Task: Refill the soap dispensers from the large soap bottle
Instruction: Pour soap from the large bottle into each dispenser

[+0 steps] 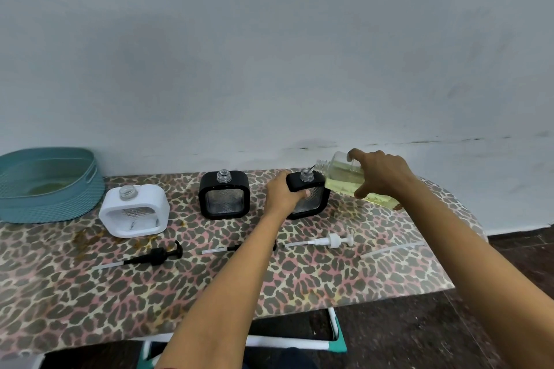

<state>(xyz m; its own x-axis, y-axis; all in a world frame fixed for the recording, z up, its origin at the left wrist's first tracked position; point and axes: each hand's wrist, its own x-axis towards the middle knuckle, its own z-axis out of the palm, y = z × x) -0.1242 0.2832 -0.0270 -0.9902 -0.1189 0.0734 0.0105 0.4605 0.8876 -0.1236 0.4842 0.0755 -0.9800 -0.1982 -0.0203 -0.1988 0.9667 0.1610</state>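
Three square soap dispensers stand uncapped on the leopard-print table (299,284): a white dispenser (134,211) at left, a black dispenser (224,195) in the middle, another black dispenser (314,193) at right. My left hand (283,193) grips the right black dispenser's left side. My right hand (382,172) holds the large clear soap bottle (344,178) of yellow liquid, tilted left, its open mouth just above and to the right of that dispenser's neck.
Three pump heads lie on the table in front: a black pump (156,255), a second black pump (236,248) partly under my left arm, a white pump (329,240). A loose tube (392,249) lies at right. A teal basket (48,186) sits far left.
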